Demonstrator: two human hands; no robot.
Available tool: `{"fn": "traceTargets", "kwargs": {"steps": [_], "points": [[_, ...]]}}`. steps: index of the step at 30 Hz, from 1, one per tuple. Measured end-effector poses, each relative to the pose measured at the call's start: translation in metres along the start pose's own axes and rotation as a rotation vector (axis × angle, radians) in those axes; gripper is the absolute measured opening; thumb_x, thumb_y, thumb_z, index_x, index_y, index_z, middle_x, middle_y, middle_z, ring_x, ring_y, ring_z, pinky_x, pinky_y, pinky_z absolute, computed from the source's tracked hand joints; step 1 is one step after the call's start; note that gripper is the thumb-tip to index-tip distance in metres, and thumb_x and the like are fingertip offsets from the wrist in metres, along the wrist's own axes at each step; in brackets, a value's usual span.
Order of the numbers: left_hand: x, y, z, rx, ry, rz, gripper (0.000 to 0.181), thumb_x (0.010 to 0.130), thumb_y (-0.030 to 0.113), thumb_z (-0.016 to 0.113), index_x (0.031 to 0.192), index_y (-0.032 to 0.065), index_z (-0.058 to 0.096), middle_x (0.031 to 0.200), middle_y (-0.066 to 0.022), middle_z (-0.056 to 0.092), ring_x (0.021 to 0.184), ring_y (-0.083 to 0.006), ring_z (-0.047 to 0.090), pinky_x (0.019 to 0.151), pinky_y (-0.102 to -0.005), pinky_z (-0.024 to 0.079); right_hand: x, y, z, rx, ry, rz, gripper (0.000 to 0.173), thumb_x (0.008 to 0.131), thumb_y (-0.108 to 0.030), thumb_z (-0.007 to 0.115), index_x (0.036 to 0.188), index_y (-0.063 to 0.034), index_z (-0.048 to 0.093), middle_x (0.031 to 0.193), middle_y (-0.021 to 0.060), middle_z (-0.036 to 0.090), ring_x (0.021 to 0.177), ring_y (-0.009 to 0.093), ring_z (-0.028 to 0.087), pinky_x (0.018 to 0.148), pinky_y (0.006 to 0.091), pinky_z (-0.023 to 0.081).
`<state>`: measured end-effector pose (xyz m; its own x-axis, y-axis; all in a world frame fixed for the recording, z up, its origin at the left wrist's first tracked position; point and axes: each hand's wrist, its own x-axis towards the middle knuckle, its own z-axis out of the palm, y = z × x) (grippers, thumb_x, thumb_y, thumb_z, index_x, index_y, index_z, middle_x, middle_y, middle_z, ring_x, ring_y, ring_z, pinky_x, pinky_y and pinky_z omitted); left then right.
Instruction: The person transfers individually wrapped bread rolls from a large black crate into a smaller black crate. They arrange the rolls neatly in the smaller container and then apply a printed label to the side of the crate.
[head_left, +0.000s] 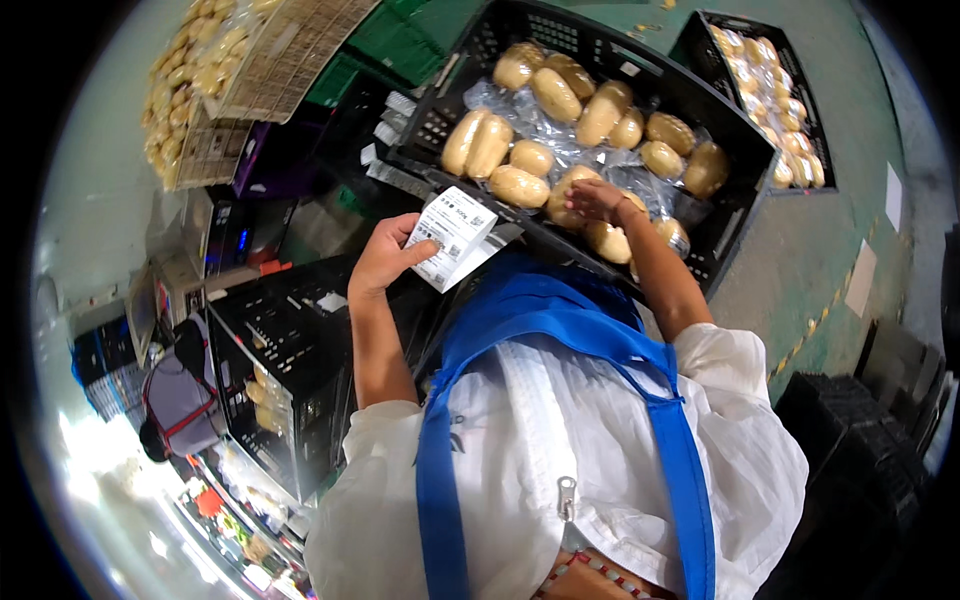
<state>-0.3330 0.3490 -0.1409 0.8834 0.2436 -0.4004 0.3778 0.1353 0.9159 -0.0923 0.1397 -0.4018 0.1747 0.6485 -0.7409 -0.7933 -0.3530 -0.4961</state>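
Observation:
My left hand (391, 255) holds a strip of printed white labels (454, 236), pinched between thumb and fingers, beside the near left edge of a black plastic crate (600, 41). Inside the crate lie several plastic-wrapped packs of potatoes (555, 94) on crumpled clear film. My right hand (596, 202) reaches over the crate's near side, its fingers on a wrapped potato pack (564, 196). Whether the fingers grip the pack cannot be told. Another wrapped pack (609, 241) lies just below that hand.
A second black crate of wrapped potatoes (784, 112) stands at the upper right. Black crates (292, 322) are at the left, with a person (180, 390) beyond. Mesh-sided crates of potatoes (262, 60) stand at the upper left. More dark crates (855, 442) stand at the lower right.

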Motion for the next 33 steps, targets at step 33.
{"fn": "traceTargets", "kwargs": {"steps": [33], "points": [[0.078,-0.077,0.0,0.075,-0.07,-0.126,0.023,0.074,0.015,0.059,0.088,-0.0024,0.058,0.077,-0.0042,0.061,0.068,-0.0078,0.054,0.063,-0.024,0.044,-0.072,-0.034,0.161,-0.911,0.314,-0.929,0.015,0.071,-0.014,0.06,0.077,-0.0006,0.06,0.07,0.0142,0.057,0.064,0.026,0.056,0.057,0.0316,0.043]]}}
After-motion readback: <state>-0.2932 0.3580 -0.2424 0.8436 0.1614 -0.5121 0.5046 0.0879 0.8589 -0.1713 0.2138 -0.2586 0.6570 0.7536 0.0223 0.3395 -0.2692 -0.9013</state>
